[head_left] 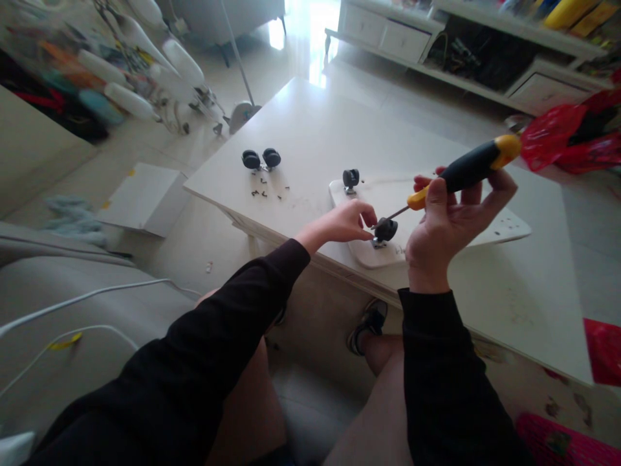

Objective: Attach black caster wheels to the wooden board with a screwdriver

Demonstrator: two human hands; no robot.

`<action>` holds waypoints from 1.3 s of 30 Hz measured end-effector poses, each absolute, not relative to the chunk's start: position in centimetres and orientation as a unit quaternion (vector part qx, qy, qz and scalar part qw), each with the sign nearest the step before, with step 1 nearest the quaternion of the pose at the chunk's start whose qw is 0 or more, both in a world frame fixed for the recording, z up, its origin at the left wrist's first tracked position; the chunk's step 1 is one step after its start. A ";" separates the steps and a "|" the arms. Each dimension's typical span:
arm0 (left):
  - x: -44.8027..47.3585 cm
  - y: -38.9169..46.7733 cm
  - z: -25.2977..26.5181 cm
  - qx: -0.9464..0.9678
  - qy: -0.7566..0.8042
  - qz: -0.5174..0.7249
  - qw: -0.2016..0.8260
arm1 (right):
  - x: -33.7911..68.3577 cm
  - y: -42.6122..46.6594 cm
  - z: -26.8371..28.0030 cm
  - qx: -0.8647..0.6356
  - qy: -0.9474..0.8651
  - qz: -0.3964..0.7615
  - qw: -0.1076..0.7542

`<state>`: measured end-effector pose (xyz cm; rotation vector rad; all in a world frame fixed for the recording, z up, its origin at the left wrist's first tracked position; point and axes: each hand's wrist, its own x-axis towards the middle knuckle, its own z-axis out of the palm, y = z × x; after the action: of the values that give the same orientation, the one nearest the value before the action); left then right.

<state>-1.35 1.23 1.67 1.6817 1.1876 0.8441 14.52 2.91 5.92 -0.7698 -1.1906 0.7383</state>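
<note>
My right hand (pixel 449 220) is closed around the black-and-yellow handle of a screwdriver (pixel 469 167). Its thin shaft slants down to the left, and the tip ends beside a black caster wheel (pixel 387 229) on the near edge of a white panel (pixel 376 254). At that tip my left hand (pixel 345 221) has its thumb and fingers pinched; whatever is between them is too small to make out. Another black caster wheel (pixel 350 177) stands upright at the panel's far left corner. Toward the left end of the table lie two loose caster wheels (pixel 261 158) and several small screws (pixel 262 193).
The white panel rests on a white table (pixel 310 129). A white box (pixel 140 199) sits on the floor to the left, near a grey sofa (pixel 72 304). Across the room is a white cabinet (pixel 407 42); red plastic bags (pixel 557 136) lie at the right.
</note>
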 end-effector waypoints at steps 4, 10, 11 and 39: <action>-0.7 1.1 1.5 0.680 0.534 0.292 0.409 | 14.9 3.0 6.3 -0.359 -0.506 0.321 0.716; 0.3 1.3 1.0 0.696 0.555 0.269 0.368 | 15.2 3.0 6.5 -0.365 -0.494 0.324 0.720; 0.5 1.3 1.0 0.698 0.557 0.263 0.365 | 15.2 3.0 6.5 -0.365 -0.493 0.324 0.720; -17.1 -0.2 -1.5 0.430 0.819 0.266 0.272 | 17.5 5.1 6.0 -0.351 -0.425 0.289 0.783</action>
<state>-17.07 -0.16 -1.50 1.1568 2.2049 0.7172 17.49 5.07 6.05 -0.7568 -0.9183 0.6242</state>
